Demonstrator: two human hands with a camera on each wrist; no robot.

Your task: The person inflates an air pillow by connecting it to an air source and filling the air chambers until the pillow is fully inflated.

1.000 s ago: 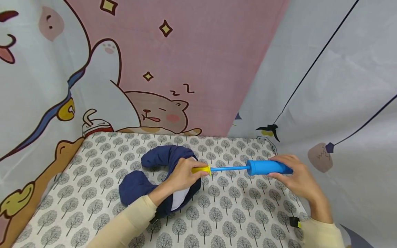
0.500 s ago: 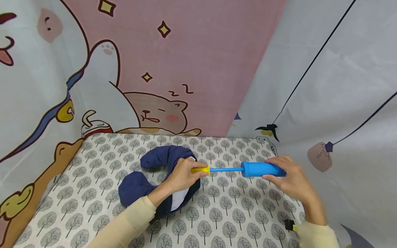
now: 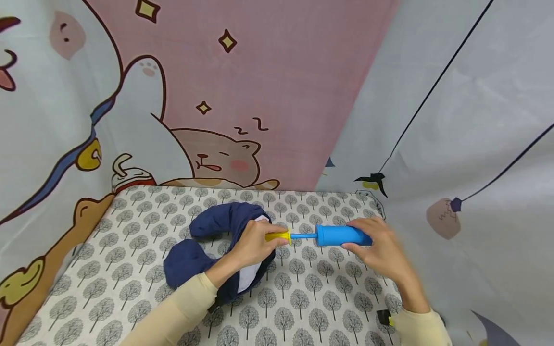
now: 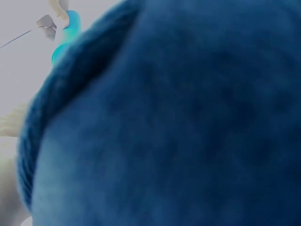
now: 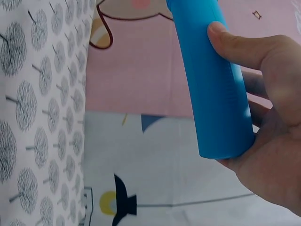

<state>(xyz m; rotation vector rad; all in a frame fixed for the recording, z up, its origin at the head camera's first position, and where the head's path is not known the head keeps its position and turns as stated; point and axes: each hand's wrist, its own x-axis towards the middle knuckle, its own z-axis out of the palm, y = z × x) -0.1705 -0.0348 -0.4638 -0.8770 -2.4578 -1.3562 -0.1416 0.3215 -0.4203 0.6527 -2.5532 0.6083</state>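
Observation:
A blue hand pump (image 3: 337,235) with a yellow end piece (image 3: 277,236) lies level between the two hands. My left hand (image 3: 252,245) pinches the yellow end over a navy U-shaped neck pillow (image 3: 186,262). My right hand (image 3: 381,245) grips the blue barrel from its far end; in the right wrist view the thumb lies along the barrel (image 5: 211,89). A short length of thin blue rod (image 3: 304,236) shows between barrel and yellow end. A white strip (image 3: 249,278) shows on the pillow's right side. Whether the yellow tip meets the pillow is hidden. Dark blue fabric (image 4: 178,117) fills most of the left wrist view.
The pillow lies on a table covered in tree-print cloth (image 3: 298,307). Cartoon-printed curtains (image 3: 277,96) hang behind it and along both sides. Near the right cuff a small black strap piece (image 3: 383,317) shows.
My right hand has moved left with the pump's barrel, so less of the blue rod shows. My left hand stays nearly in place on the yellow end.

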